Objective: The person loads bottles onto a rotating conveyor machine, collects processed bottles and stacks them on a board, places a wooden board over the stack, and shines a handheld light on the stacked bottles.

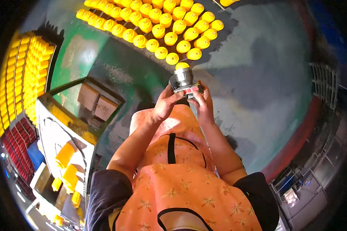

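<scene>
In front of my apron, both hands grip a compact camera-like device [188,89] with a wide silver barrel, a black ribbed side and red patches. Its exact kind is unclear. My left hand [167,102] wraps its left side and lower edge, and my right hand [202,102] has its fingers closed around the right side. The barrel points away from me. A yellow rounded piece [182,66] shows right at the barrel's far end; whether it touches the barrel I cannot tell. Beyond it, several similar yellow pieces [158,30] stand in rows on the floor.
At the left stand a tall rack of yellow pieces [25,73] and a white-topped table [61,133] carrying yellow rolls [65,155]. Brown boxes [98,102] lie nearby. Red stacked items [19,142] are at the far left. A metal rack [324,82] stands right on the green-grey floor [254,96].
</scene>
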Tool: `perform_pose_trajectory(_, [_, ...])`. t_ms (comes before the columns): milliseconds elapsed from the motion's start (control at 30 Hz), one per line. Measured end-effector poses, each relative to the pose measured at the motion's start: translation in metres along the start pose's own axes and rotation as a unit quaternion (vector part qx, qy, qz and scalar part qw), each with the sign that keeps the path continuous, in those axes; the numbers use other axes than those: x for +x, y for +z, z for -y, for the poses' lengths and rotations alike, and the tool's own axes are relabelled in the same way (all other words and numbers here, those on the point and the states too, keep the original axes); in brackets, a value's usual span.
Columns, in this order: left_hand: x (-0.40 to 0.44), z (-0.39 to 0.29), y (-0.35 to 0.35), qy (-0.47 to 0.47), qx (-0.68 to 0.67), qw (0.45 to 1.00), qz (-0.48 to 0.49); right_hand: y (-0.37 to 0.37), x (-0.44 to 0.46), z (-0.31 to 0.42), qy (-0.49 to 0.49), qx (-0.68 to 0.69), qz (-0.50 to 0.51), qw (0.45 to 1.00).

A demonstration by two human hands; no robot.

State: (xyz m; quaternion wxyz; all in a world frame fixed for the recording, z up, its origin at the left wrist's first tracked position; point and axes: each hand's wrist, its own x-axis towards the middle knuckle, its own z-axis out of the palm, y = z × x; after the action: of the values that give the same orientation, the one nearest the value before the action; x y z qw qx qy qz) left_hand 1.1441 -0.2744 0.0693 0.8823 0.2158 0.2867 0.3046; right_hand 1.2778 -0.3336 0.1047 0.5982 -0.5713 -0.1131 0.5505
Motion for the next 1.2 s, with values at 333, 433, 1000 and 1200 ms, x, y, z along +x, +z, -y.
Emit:
perform_pose_trajectory(333, [0.091, -0.035, -0.045, -0.058, 0.006, 0.998, -0.023, 0.039, 0.104, -0.024, 0.035, 0.01, -0.109, 0.993])
perform_pose_trajectory(433, [0.111, -0.052, -0.068, -0.111, 0.023, 0.994, -0.013, 0.066, 0.122, -0.031, 0.021, 0.007, -0.169, 0.985])
perform_pose_trajectory(1000, [0.123, 0.046, -0.119, -0.338, -0.09, 0.936, 0.029, 0.004, 0.107, -0.122, 0.006, -0.043, -0.353, 0.935])
perform_pose_trajectory(1200, [0.126, 0.07, -0.106, -0.367, -0.136, 0.92, 0.033, -0.016, 0.101, -0.123, 0.048, -0.105, -0.399, 0.91])
